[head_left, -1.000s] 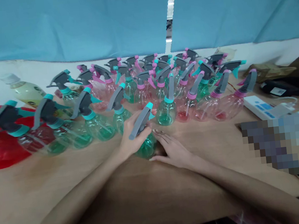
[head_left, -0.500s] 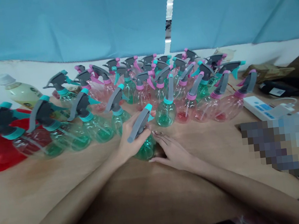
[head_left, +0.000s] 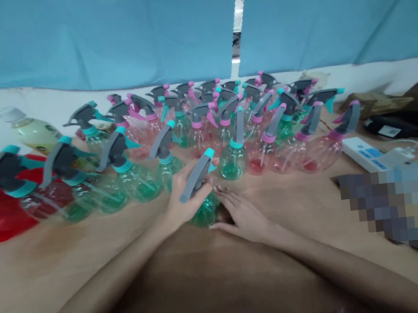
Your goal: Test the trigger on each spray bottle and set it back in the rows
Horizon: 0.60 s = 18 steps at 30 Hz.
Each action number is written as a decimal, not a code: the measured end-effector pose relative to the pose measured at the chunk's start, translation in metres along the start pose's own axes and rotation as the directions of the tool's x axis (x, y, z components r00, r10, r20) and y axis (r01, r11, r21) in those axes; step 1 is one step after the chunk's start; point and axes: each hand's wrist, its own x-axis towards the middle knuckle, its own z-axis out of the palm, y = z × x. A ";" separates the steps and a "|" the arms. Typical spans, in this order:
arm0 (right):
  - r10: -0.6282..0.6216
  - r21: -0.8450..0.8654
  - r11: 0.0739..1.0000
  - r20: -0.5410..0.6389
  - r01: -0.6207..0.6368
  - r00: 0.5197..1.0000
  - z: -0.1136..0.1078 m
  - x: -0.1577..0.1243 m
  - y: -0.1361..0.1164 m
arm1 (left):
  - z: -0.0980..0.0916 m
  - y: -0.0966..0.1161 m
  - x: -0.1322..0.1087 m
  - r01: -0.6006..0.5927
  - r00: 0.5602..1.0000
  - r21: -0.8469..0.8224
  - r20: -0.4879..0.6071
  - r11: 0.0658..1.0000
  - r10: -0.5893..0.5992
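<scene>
Here in the centre of the frame is the green spray bottle [head_left: 205, 212], and the left hand [head_left: 183, 195] is wrapped round its neck, just under the grey trigger head [head_left: 195, 177]. In comes the right hand [head_left: 246, 219] at the bottle's lower right, thumb and fingers parted; whether the fingertips actually press, I can't tell.

Watch that grip! The plastic looks smooth, so a weak hold on the base could let the body spin or skid across the worktop [head_left: 162, 276]. Fingers this near the lever might squeeze it by accident.

And it's crowded up there: the teal-collared bottle [head_left: 232, 168] stands just beyond, another green bottle [head_left: 166, 172] right behind the knuckles. One careless forward swing of an elbow or wrist, and the neighbours could topple like skittles.
</scene>
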 end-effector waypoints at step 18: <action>-0.015 0.018 1.000 0.007 0.015 1.000 -0.002 0.000 0.002 | 0.001 -0.004 0.001 -0.041 0.999 -0.002 -0.014 0.999 0.041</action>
